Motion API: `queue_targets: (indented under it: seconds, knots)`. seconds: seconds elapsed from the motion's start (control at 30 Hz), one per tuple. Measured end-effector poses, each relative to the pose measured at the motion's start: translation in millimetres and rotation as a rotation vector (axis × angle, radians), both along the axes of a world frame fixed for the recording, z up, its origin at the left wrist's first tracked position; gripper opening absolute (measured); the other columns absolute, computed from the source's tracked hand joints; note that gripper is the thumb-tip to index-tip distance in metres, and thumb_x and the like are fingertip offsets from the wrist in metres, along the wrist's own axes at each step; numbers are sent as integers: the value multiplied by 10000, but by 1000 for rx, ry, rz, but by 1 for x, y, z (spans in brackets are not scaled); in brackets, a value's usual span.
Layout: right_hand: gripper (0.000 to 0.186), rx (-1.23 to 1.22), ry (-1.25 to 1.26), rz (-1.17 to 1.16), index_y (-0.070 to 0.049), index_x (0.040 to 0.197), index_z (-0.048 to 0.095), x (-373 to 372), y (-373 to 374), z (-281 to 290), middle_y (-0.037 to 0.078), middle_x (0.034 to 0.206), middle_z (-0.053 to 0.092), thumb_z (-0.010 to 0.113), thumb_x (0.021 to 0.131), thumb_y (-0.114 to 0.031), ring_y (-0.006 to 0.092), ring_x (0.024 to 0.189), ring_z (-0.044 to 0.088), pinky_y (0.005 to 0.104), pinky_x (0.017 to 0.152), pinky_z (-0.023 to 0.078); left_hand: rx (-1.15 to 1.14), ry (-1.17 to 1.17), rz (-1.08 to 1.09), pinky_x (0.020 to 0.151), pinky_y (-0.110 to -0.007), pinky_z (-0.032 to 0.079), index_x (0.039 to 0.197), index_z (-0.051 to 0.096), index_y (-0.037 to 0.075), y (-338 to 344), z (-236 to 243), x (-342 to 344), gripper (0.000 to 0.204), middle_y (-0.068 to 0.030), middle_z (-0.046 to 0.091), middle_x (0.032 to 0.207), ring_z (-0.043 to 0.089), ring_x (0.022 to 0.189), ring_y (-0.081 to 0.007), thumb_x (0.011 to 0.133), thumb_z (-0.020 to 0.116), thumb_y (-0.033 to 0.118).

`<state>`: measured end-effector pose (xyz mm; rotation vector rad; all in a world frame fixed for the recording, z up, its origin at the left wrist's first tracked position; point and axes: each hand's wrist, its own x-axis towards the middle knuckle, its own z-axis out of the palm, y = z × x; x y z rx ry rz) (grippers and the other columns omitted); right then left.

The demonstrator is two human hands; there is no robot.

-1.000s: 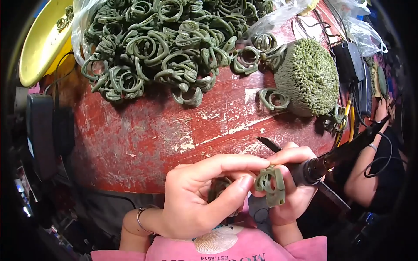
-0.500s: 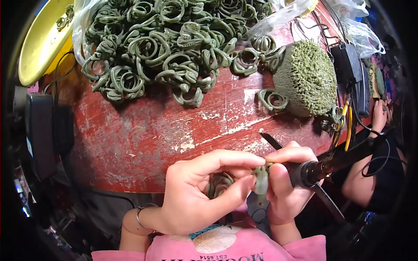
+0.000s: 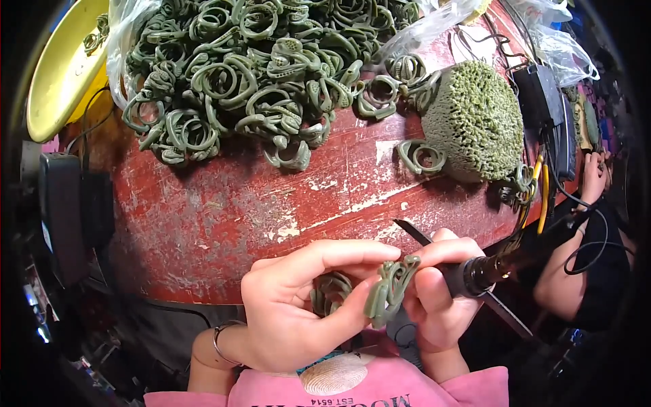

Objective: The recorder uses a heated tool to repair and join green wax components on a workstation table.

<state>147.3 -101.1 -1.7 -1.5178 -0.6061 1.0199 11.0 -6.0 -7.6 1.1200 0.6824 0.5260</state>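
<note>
My left hand (image 3: 291,305), closed, pinches a green ring piece with looped, carved bands (image 3: 386,292) between thumb and fingertips. A second green ring piece (image 3: 331,293) is tucked in its palm. My right hand (image 3: 444,292) is closed too, its thumb and forefinger at the upper right edge of the pinched piece. A thin, dark, flat tool with a slanted tip (image 3: 410,232) runs through the right hand and comes out below it; its exact kind is unclear. A black cylindrical fitting on an arm (image 3: 485,271) hides part of that hand.
A heap of green ring pieces (image 3: 230,81) covers the far side of the red, worn table (image 3: 224,230). A porous green block (image 3: 475,122) stands at right, a loose ring (image 3: 422,157) beside it. A yellow basin (image 3: 57,74), cables, and another person's hand (image 3: 595,176) lie around.
The pinched green ring piece has turned, now showing its looped side instead of a narrow edge. Both hands have shifted slightly left, and the flat tool's tip has moved left and down.
</note>
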Motion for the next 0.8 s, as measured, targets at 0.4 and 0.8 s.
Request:
queue_targets:
  seconds: [0.4, 0.8]
  knots:
    - [145, 102, 27, -29, 8, 858, 626, -3, 7, -7, 92, 718, 607, 675, 779, -104, 168, 620, 547, 286, 556, 422, 132, 3, 63, 590, -203, 499, 1014, 616, -25, -1, -6, 4, 251, -76, 657, 818, 608, 693, -70, 768, 609, -76]
    - [119, 77, 250, -62, 20, 886, 603, -2, 2, -9, 77, 770, 610, 652, 784, -18, 109, 672, 562, 243, 586, 455, 208, -11, 11, 588, -205, 499, 1014, 612, -47, 4, -3, 6, 242, -98, 653, 831, 619, 673, -93, 775, 593, -83]
